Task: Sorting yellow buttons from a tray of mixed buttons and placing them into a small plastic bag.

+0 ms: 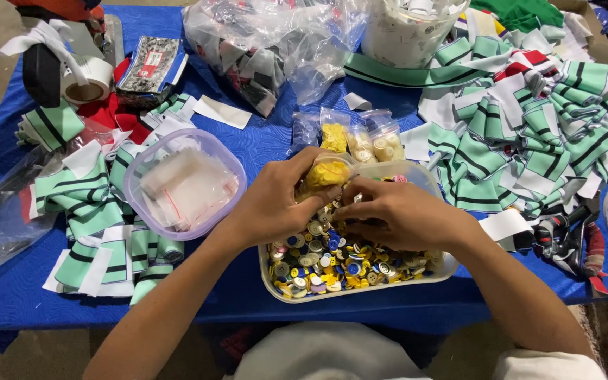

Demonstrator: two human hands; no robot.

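Sorting: I am clamping my left grip (276, 200) on a yellow-button bag (326, 173), right grip (388, 214) pinching together over the half-full button tray (360, 285); bags beyond it are filled.

A small clear bag of yellow buttons (326, 173) sits in the left hand (276, 204) over the button tray. Three more small clear bags (360, 138) lie behind on the blue surface (262, 141). A large clear bag (269, 42) stands at the rear, a black-and-white packet with a red label (150, 65) to its left.
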